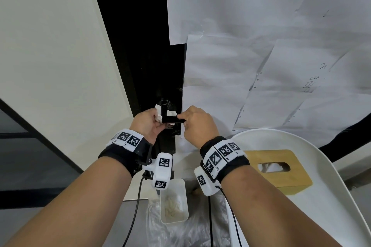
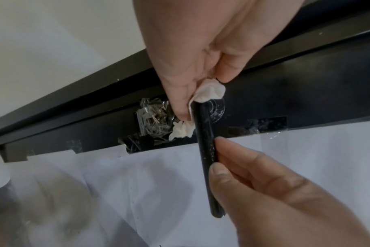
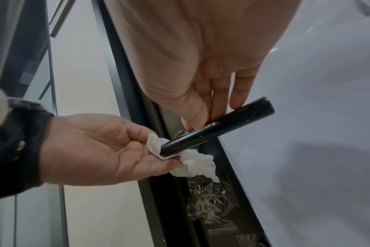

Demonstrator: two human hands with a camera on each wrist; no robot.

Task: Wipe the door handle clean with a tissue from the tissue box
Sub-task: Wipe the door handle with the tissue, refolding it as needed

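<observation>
A black lever door handle (image 1: 171,119) sticks out of the dark door. My left hand (image 1: 157,116) holds a crumpled white tissue (image 1: 160,114) wrapped against the handle's bend near the door; in the left wrist view thumb and finger pinch the tissue (image 2: 211,91) round the handle (image 2: 207,158). My right hand (image 1: 185,121) pinches the handle's free end; in the right wrist view its fingers (image 3: 219,107) lie on the bar (image 3: 222,127) with the thumb beside them. The tissue (image 3: 194,163) hangs below the bar. A wooden tissue box (image 1: 279,170) sits at the lower right.
The box stands on a white curved seat (image 1: 321,196). White paper sheets (image 1: 261,66) are taped over the door to the right. A pale wall (image 1: 50,46) is at the left. Below my wrists stand a small white bin (image 1: 174,204) with scraps and a clear plastic bag (image 1: 190,230).
</observation>
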